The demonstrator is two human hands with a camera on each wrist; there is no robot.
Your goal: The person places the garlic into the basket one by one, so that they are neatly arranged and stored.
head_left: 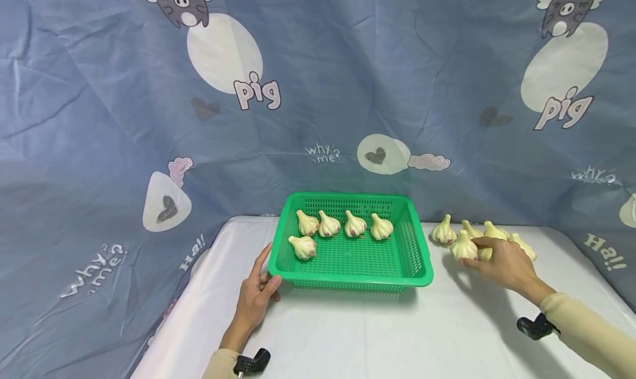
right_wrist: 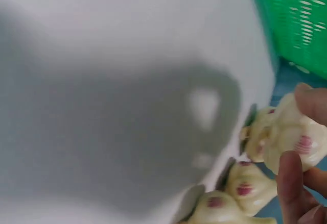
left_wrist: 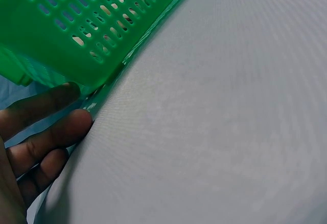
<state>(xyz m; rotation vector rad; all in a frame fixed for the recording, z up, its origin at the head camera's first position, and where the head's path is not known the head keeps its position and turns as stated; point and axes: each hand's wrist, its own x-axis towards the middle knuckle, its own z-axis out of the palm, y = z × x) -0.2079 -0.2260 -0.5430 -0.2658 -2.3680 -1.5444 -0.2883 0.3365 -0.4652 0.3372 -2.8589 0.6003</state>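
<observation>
My left hand (head_left: pixel 254 299) rests at the near left corner of a green plastic basket (head_left: pixel 350 281), its thumb by the rim and a straight forefinger along the side. In the left wrist view, its fingertips (left_wrist: pixel 82 118) are right at the basket's lower corner. Inside the basket lie several garlic bulbs (head_left: pixel 355 224), most in a row at the back. To the right of it, my right hand (head_left: pixel 509 264) pinches a garlic bulb (head_left: pixel 464 247) between thumb and fingers. More garlic bulbs (right_wrist: pixel 251 187) lie on the cloth close beneath that hand.
A white cloth (head_left: pixel 348 335) covers the table. Behind and along both sides hangs a blue curtain (head_left: pixel 318 91) with pig prints. One garlic bulb (head_left: pixel 444 231) sits between the basket and the cluster on the right. Each wrist carries a small black camera (head_left: pixel 536 327).
</observation>
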